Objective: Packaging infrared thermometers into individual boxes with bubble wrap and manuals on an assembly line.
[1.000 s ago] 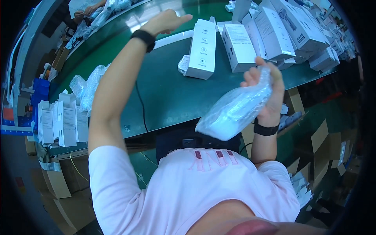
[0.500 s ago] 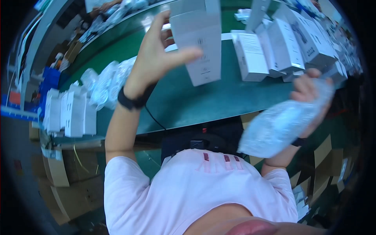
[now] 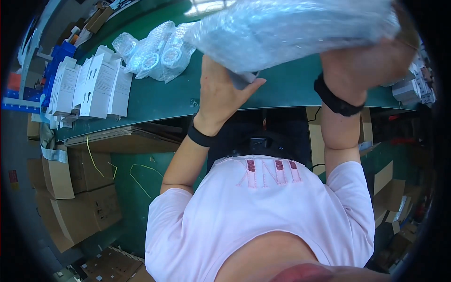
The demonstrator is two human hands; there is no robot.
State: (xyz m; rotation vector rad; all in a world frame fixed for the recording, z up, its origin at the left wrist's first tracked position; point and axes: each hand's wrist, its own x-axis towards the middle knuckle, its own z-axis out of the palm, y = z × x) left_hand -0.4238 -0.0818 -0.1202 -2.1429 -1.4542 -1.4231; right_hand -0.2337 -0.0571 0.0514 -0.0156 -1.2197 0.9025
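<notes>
My right hand (image 3: pixel 371 68) is raised at the upper right, blurred, and grips one end of a bubble-wrapped package (image 3: pixel 291 35). The package lies almost level across the top of the view, close to the camera; what is inside cannot be made out. Below its left part, my left hand (image 3: pixel 221 89) is closed around the lower end of a box (image 3: pixel 242 81). Only a shaded grey corner of that box shows near the thumb, the rest being behind the bubble wrap. Whether package and box touch cannot be told.
Several white cartons (image 3: pixel 98 84) stand at the left of the green table (image 3: pixel 155 101), beside bubble-wrapped items (image 3: pixel 159 54). More white boxes (image 3: pixel 408 91) sit at the right edge. Brown cardboard boxes (image 3: pixel 80 211) are on the floor, and flattened cardboard (image 3: pixel 136 138) lies under the tabletop.
My right hand has lifted the bubble-wrapped package up and leftward, over the box. My left hand has moved right and down and now closes on the box's lower end. The view has shifted left.
</notes>
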